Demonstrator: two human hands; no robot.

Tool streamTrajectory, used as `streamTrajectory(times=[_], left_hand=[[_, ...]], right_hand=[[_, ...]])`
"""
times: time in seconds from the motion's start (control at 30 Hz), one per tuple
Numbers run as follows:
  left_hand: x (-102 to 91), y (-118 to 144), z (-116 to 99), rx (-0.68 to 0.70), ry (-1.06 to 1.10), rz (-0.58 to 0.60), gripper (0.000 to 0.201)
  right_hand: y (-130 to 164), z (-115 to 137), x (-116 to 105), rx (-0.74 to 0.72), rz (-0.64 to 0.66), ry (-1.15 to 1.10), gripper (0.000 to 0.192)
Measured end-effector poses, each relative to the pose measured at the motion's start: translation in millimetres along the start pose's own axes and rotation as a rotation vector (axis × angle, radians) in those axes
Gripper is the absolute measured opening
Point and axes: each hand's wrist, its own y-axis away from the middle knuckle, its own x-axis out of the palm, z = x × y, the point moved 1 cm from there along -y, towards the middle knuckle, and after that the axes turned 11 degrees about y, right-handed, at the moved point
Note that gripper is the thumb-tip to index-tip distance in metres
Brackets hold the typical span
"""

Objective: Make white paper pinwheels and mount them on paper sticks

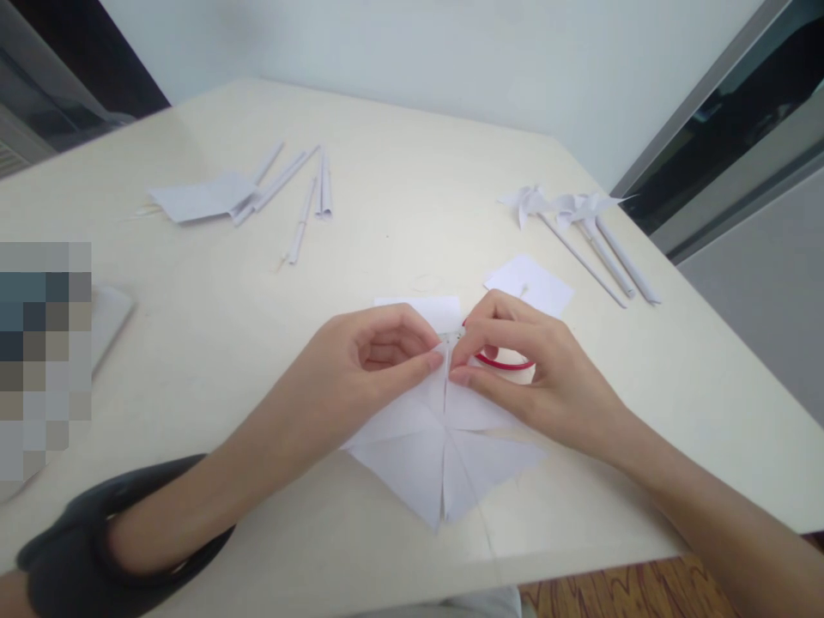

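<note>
**Paper square pinched at its centre by both hands**

Paper [444,446], creased along its diagonals and cut toward the middle, is laid flat on the table [399,215] near the front edge, apparently so that its flaps can be drawn up to one point. The upper corner is gripped between thumb and forefinger of the left hand [379,356], and the same spot is met from the other side by the right hand [521,365], whose fingertips are closed on the fold; a small pin-like piece seems to be held there, though it is too small to tell. A red loop [508,360], probably a scissors handle, is partly covered by the right hand. Both wrists are lowered toward the tabletop, forearms converging. Finished pinwheels [579,232] are set aside at far right, rolled paper sticks [289,189] at far left, seemingly sorted by stage.
</note>
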Motion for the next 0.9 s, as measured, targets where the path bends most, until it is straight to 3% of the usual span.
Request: streamTrajectory(times=[0.17,0.4,0.57,0.7,0.9], left_hand=[[0.8,1.5,0.1,-0.005,0.021,0.000,0.006],[0.9,1.6,-2.5,-0.123,0.095,0.010,0.012],[1.0,1.9,-5.8,-0.271,0.215,0.016,0.014],[0.8,4.2,-2.8,-0.251,0.202,-0.002,0.019],[0.7,4.9,-1.0,-0.209,0.117,-0.021,0.018]], right_hand=[[-1.9,-4.6,6.1,0.024,-0.069,0.056,0.005],[-0.4,1.1,9.2,-0.096,-0.180,0.068,0.003],[2.5,-0.6,8.8,-0.274,-0.321,0.264,0.009],[3.1,-0.9,9.0,-0.408,-0.427,0.442,0.012],[2.3,-0.2,9.1,-0.495,-0.442,0.492,0.010]])
